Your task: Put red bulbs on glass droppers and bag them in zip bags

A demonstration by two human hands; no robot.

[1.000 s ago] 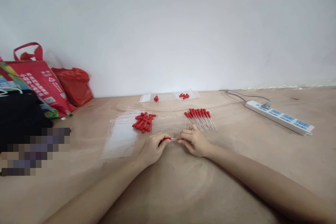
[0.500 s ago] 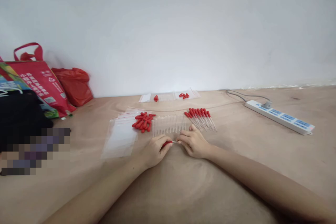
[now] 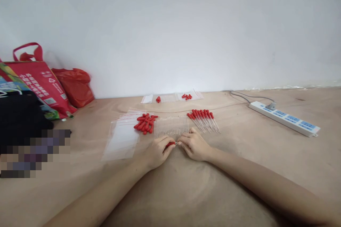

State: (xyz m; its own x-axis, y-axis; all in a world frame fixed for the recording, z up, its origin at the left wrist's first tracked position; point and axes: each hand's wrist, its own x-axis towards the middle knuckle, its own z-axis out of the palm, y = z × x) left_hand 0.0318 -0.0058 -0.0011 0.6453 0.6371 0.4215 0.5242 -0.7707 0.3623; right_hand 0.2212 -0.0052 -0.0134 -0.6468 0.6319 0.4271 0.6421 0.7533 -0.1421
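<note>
My left hand (image 3: pixel 160 151) pinches a red rubber bulb (image 3: pixel 171 144), its open end facing right. From the other side my right hand (image 3: pixel 194 145) grips a clear glass tube (image 3: pixel 176 143); only a short bit shows between the fingertips. Just beyond my hands lies a row of clear glass tubes (image 3: pixel 171 126). A pile of red bulbs (image 3: pixel 145 123) sits left of that row, beside overlapping clear zip bags (image 3: pixel 122 140). To the right of the row, several droppers with red bulbs (image 3: pixel 204 118) lie side by side at a slant.
Near the wall lie more bags (image 3: pixel 147 99) with small red bulbs (image 3: pixel 187 97) and tubes. A white power strip (image 3: pixel 285 117) with a plugged-in cable is at right. Red bags (image 3: pixel 77 87) and a black cloth (image 3: pixel 22 120) stand at left on the wooden table (image 3: pixel 266 149).
My right hand has moved slightly left toward my left hand. Less of the glass tube shows between them.
</note>
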